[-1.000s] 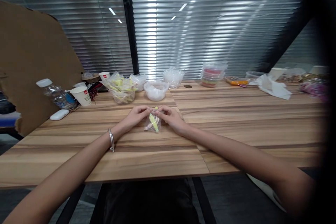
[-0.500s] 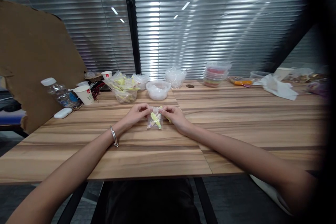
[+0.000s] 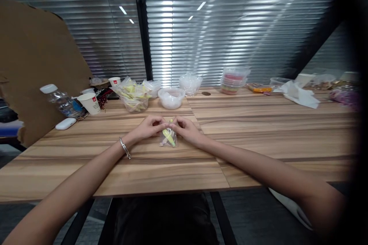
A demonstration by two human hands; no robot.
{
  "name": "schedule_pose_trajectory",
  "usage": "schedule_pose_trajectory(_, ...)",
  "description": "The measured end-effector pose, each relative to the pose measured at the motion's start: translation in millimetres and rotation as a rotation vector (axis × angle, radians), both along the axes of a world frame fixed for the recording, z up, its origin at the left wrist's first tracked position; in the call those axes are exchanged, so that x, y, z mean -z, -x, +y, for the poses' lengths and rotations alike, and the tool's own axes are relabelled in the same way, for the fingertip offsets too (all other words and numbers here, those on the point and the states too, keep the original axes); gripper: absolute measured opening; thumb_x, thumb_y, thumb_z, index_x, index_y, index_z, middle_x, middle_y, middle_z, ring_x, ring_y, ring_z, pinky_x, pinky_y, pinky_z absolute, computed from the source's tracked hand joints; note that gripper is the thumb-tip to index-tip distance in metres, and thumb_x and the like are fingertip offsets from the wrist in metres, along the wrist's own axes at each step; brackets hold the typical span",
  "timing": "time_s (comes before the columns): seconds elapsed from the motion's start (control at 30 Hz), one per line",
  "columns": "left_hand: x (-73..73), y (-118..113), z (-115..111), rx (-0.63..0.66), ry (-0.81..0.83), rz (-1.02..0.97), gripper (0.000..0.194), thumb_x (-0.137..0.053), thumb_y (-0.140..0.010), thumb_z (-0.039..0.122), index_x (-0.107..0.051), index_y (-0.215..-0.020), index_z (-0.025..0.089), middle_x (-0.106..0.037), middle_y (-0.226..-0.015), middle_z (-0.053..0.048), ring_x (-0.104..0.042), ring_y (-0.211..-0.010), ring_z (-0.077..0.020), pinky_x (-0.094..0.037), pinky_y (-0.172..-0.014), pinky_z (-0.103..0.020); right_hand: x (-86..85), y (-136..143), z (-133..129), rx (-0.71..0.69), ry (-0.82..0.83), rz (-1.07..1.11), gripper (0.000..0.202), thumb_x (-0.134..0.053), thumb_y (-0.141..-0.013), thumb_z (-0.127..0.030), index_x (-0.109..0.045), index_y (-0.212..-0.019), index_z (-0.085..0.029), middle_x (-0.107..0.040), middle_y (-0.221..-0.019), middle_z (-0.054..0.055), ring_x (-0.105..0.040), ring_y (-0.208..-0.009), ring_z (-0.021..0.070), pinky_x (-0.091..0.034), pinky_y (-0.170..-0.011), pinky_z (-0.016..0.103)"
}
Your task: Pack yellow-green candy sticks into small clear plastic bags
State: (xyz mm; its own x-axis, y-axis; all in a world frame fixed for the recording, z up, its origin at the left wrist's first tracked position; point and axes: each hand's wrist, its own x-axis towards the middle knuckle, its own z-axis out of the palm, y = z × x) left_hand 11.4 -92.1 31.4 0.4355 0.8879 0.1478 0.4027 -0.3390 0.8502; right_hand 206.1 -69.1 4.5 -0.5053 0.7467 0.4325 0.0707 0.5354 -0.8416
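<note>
A small clear plastic bag [image 3: 168,138] with yellow-green and pale pieces inside is held just above or on the wooden table [image 3: 120,178]. My left hand [image 3: 151,126] pinches its top edge from the left. From the right, my right hand [image 3: 185,128] pinches the same edge, its thumb close to the left thumb. A bit of yellow shows between the hands at the bag's top; I cannot tell whether it is in the bag. Beyond the hands stand a clear tub [image 3: 135,97] heaped with bags of yellow pieces and a round clear bowl [image 3: 171,98] with whitish contents.
At the left are a paper cup [image 3: 89,103], a plastic bottle [image 3: 61,101], a white case [image 3: 66,124] and a cardboard panel [image 3: 40,57]. Stacked tubs [image 3: 234,81], an orange packet [image 3: 258,88] and a crumpled tissue [image 3: 299,95] lie toward the back right.
My hands have drawn closer together along the bag's top edge, thumbs now nearly meeting. The bag sits slightly lower in view, and the whole view has shifted a little.
</note>
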Motion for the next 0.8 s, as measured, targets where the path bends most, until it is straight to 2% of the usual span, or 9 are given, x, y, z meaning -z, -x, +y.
schedule_pose_trajectory(0.2,3.4,1,6,-0.017,0.098,-0.148,0.034,-0.055,-0.079,0.046,-0.059,-0.076,0.012,-0.055,-0.066,-0.001,-0.05,-0.059,-0.0097,-0.04,-0.055,-0.02,4.0,0,7,0.055,0.079,0.071,0.03,-0.058,-0.076,-0.046,-0.052,-0.068,-0.017,-0.052,-0.064,-0.001,-0.044,-0.061,0.0111,-0.034,-0.057,0.023)
schedule_pose_trajectory(0.47,0.1,1,7,-0.111,0.008,-0.162,0.031,-0.057,-0.078,0.042,-0.059,-0.072,0.012,-0.054,-0.062,0.0,-0.047,-0.056,-0.0088,-0.038,-0.054,-0.02,5.8,3,12,-0.001,0.321,0.196,0.032,-0.059,-0.074,-0.049,-0.053,-0.07,-0.018,-0.05,-0.061,-0.003,-0.041,-0.053,0.0091,-0.031,-0.051,0.023)
schedule_pose_trajectory(0.67,3.7,3,10,-0.126,-0.013,-0.163,0.03,-0.058,-0.078,0.041,-0.058,-0.071,0.013,-0.054,-0.062,0.0,-0.047,-0.055,-0.0083,-0.038,-0.052,-0.019,3.7,3,10,0.034,0.296,0.198,0.034,-0.061,-0.072,-0.049,-0.051,-0.065,-0.017,-0.047,-0.056,-0.003,-0.04,-0.054,0.0093,-0.03,-0.052,0.023)
schedule_pose_trajectory(0.8,5.8,4,9,-0.078,0.071,-0.165,0.029,-0.056,-0.079,0.042,-0.057,-0.072,0.013,-0.053,-0.061,0.001,-0.048,-0.054,-0.0084,-0.038,-0.052,-0.019,3.6,3,9,0.029,0.291,0.21,0.034,-0.062,-0.071,-0.049,-0.051,-0.067,-0.017,-0.048,-0.057,-0.003,-0.04,-0.055,0.0096,-0.031,-0.052,0.023)
